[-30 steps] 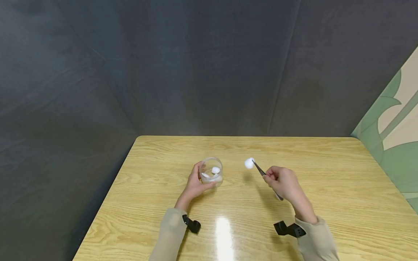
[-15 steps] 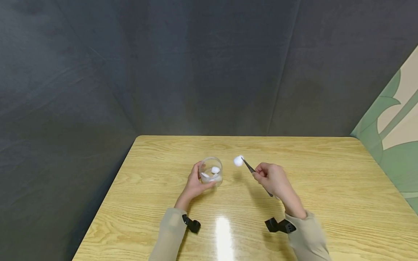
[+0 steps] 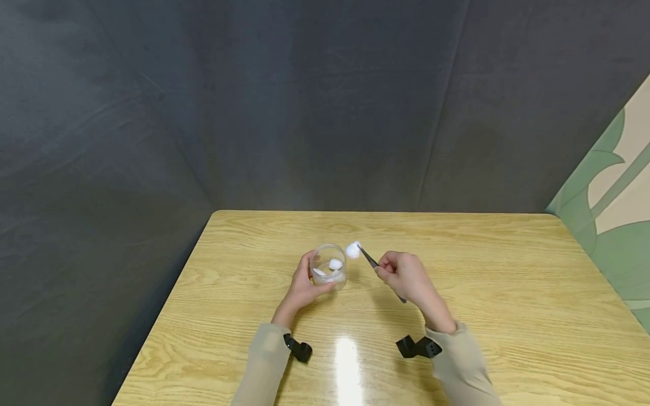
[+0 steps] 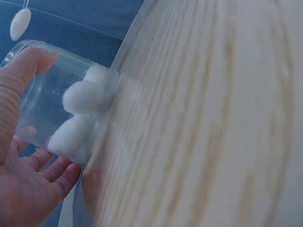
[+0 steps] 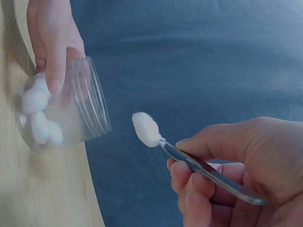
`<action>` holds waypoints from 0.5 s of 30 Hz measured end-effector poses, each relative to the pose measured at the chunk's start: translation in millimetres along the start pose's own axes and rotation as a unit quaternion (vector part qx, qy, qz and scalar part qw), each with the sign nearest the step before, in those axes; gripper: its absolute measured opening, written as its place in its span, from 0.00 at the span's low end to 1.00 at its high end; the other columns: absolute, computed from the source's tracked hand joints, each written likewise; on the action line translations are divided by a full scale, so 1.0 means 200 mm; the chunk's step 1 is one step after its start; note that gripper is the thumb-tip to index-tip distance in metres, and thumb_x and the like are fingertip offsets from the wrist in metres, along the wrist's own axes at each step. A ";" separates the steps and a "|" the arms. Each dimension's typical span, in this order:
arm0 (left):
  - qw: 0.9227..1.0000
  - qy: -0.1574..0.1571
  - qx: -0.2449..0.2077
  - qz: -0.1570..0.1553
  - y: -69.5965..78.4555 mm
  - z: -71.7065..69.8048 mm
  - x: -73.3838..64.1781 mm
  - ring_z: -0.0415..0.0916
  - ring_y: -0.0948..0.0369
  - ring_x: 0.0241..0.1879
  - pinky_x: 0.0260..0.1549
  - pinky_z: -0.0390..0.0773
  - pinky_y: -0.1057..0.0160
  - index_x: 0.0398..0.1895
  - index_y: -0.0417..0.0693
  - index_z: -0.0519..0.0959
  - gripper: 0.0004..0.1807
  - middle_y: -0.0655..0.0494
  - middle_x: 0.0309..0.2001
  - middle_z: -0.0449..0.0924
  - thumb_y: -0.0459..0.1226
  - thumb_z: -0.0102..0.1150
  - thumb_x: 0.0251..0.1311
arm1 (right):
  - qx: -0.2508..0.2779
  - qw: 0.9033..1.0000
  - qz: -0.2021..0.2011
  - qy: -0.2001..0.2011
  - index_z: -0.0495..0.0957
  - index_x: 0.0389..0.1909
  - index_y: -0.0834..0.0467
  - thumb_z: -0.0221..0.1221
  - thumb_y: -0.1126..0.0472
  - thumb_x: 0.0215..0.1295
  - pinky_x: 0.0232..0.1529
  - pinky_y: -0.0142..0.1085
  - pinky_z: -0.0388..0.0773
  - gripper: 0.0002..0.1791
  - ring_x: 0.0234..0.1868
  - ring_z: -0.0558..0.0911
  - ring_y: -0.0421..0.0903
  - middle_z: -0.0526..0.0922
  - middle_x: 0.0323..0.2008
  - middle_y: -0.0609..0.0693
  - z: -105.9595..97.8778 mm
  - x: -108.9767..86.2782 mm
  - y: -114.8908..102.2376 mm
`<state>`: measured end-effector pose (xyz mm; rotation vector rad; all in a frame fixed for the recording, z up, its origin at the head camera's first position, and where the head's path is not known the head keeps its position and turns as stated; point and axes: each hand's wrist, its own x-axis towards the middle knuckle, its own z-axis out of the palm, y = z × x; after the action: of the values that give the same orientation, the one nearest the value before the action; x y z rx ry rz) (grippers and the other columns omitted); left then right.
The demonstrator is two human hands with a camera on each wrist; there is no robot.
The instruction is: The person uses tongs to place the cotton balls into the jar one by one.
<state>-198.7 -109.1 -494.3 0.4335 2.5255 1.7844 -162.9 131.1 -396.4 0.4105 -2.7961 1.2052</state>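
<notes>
My left hand [image 3: 303, 289] grips a clear open jar [image 3: 329, 254] that stands upright on the table, thumb on the near side and fingers round the other. Several cotton balls [image 4: 83, 98] lie at the bottom of the jar. In my right hand [image 3: 408, 276] I pinch metal tweezers [image 5: 208, 172] between thumb and fingers. The tweezers' tips hold one cotton ball [image 5: 146, 129], which hangs in the air just right of the jar's rim, a little apart from it in the right wrist view.
The wooden table [image 3: 487, 270] reaches back to a dark cloth wall [image 3: 325, 113]. A green and beige patterned panel [image 3: 614, 197] stands at the right. Black wrist cameras [image 3: 418, 346] are strapped to both forearms.
My right hand has moved left, bringing the tweezers and their cotton ball from well right of the jar to close beside its rim. The left hand and jar stay still.
</notes>
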 end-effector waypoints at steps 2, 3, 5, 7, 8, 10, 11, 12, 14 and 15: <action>1.000 0.005 0.001 -0.001 -0.06 0.01 0.02 0.62 0.44 0.60 0.51 0.65 0.48 0.67 0.38 0.56 0.45 0.37 0.62 0.63 0.33 0.71 0.46 | 0.000 1.000 -0.003 -0.001 0.77 0.24 0.61 0.59 0.69 0.58 0.18 0.31 0.62 0.05 0.16 0.66 0.39 0.72 0.16 0.45 0.02 0.01 -0.01; 1.000 0.007 0.001 -0.002 -0.09 0.01 0.02 0.62 0.45 0.60 0.51 0.65 0.48 0.67 0.40 0.56 0.45 0.38 0.62 0.63 0.34 0.72 0.45 | 0.000 1.000 -0.004 -0.001 0.77 0.23 0.61 0.59 0.69 0.58 0.18 0.31 0.62 0.06 0.16 0.66 0.39 0.72 0.15 0.45 0.02 0.01 -0.01; 1.000 0.012 -0.001 -0.001 -0.12 0.02 0.03 0.63 0.47 0.59 0.51 0.66 0.50 0.66 0.42 0.57 0.46 0.41 0.62 0.64 0.35 0.73 0.45 | 0.001 1.000 -0.006 -0.004 0.77 0.23 0.61 0.59 0.69 0.58 0.18 0.30 0.62 0.06 0.16 0.66 0.39 0.71 0.15 0.45 0.04 0.02 -0.01; 1.000 0.013 -0.001 -0.004 -0.12 0.02 0.03 0.63 0.47 0.59 0.50 0.66 0.50 0.66 0.42 0.57 0.46 0.41 0.61 0.65 0.35 0.73 0.44 | 0.003 1.000 -0.008 -0.008 0.77 0.23 0.61 0.59 0.69 0.58 0.18 0.30 0.62 0.06 0.16 0.66 0.39 0.71 0.15 0.45 0.06 0.03 -0.02; 1.000 0.013 -0.002 -0.005 -0.12 0.02 0.03 0.63 0.47 0.59 0.51 0.66 0.50 0.66 0.42 0.57 0.46 0.41 0.61 0.65 0.35 0.73 0.44 | 0.003 1.000 -0.008 -0.010 0.76 0.23 0.61 0.59 0.69 0.58 0.18 0.30 0.62 0.06 0.16 0.66 0.39 0.71 0.15 0.45 0.07 0.04 -0.02; 1.000 0.010 -0.002 -0.007 -0.12 0.02 0.03 0.63 0.47 0.59 0.51 0.66 0.50 0.67 0.42 0.56 0.46 0.41 0.62 0.65 0.35 0.72 0.44 | 0.003 1.000 -0.008 -0.015 0.76 0.23 0.61 0.60 0.69 0.58 0.18 0.30 0.62 0.06 0.16 0.66 0.39 0.71 0.15 0.45 0.08 0.04 -0.02; 1.000 0.009 0.000 -0.009 -0.12 0.02 0.03 0.63 0.47 0.60 0.52 0.65 0.50 0.67 0.42 0.56 0.46 0.41 0.62 0.64 0.34 0.72 0.45 | 0.003 1.000 -0.009 -0.017 0.76 0.23 0.61 0.60 0.69 0.58 0.18 0.30 0.62 0.06 0.16 0.66 0.39 0.71 0.15 0.45 0.09 0.05 -0.02; 1.000 0.008 0.000 -0.009 -0.11 0.02 0.03 0.63 0.47 0.60 0.52 0.65 0.49 0.67 0.41 0.56 0.46 0.40 0.62 0.64 0.34 0.72 0.45 | 0.003 1.000 -0.009 -0.018 0.76 0.23 0.61 0.60 0.69 0.58 0.18 0.30 0.62 0.06 0.16 0.66 0.39 0.71 0.15 0.45 0.10 0.05 -0.03; 1.000 0.004 -0.002 -0.008 -0.09 0.01 0.03 0.62 0.44 0.60 0.52 0.65 0.47 0.67 0.39 0.55 0.46 0.38 0.62 0.63 0.32 0.71 0.46 | 0.003 1.000 -0.012 -0.020 0.76 0.22 0.60 0.60 0.68 0.58 0.18 0.31 0.62 0.07 0.16 0.66 0.39 0.70 0.15 0.45 0.11 0.06 -0.03; 1.000 0.002 -0.004 -0.005 -0.07 0.01 0.02 0.62 0.42 0.59 0.52 0.65 0.47 0.67 0.37 0.55 0.46 0.36 0.62 0.63 0.30 0.70 0.45 | 0.002 1.000 -0.012 -0.020 0.76 0.22 0.60 0.60 0.68 0.58 0.19 0.31 0.63 0.07 0.16 0.66 0.39 0.70 0.15 0.44 0.12 0.06 -0.03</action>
<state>-204.7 -110.5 -507.1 0.4168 2.5182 1.7933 -171.6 107.1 -406.8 0.4734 -2.8132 1.2125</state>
